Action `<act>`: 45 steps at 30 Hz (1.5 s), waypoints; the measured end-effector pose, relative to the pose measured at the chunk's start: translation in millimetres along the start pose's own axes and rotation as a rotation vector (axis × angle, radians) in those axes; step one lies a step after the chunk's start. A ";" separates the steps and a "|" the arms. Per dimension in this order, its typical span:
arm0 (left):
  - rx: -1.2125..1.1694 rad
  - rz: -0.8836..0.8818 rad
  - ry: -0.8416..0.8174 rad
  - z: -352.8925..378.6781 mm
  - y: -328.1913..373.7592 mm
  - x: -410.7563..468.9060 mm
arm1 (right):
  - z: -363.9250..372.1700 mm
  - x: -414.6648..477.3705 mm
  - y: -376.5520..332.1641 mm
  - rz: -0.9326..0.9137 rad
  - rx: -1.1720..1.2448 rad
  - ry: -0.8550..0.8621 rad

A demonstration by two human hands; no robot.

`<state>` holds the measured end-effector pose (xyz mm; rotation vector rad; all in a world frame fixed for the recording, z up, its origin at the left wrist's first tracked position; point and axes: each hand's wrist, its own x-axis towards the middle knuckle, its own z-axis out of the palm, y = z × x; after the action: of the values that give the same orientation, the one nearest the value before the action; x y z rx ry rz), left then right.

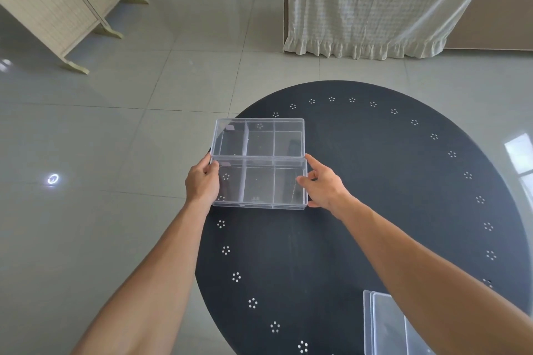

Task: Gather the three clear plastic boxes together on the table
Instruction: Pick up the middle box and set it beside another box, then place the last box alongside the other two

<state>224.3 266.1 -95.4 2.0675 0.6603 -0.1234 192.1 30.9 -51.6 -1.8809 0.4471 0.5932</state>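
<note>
Clear plastic boxes: three. Two lie long side to long side at the far left of the tabletop, the far box and the near box. Each has three compartments, six in all. The third box sits at the near right edge, partly under my right forearm, so its compartments can't be counted. Hands: two, my left hand and right hand. Tabletop: one, round and black. Folding screens on the floor: one. Curtains: one.
</note>
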 end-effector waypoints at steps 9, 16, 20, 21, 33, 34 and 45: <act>0.016 0.027 0.013 1.9 -2.5 0.3 | 1.8 1.4 -1.5 -0.026 -0.075 -0.004; 0.067 0.048 0.060 -3.9 2.1 -2.9 | -0.5 1.2 11.4 -0.014 -0.088 0.048; 0.109 0.103 0.139 -11.1 3.3 -9.8 | -16.1 -9.5 24.9 -0.010 -0.100 0.080; 0.122 0.116 0.153 -11.4 3.9 -14.1 | -21.1 -14.5 28.8 -0.009 -0.100 0.087; 0.101 0.317 0.085 65.1 7.1 -182.4 | -96.1 -126.7 131.4 -0.058 -0.222 0.264; 0.084 0.320 0.033 75.3 2.1 -201.8 | -102.5 -137.5 142.3 -0.051 -0.246 0.284; 0.174 0.235 -0.319 125.8 -37.9 -324.4 | -133.8 -230.3 236.4 0.082 -0.325 0.454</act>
<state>-49.6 48.5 -86.1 2.2103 0.2151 -0.3778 -99.9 -172.8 -49.5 -2.3263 0.7602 0.2977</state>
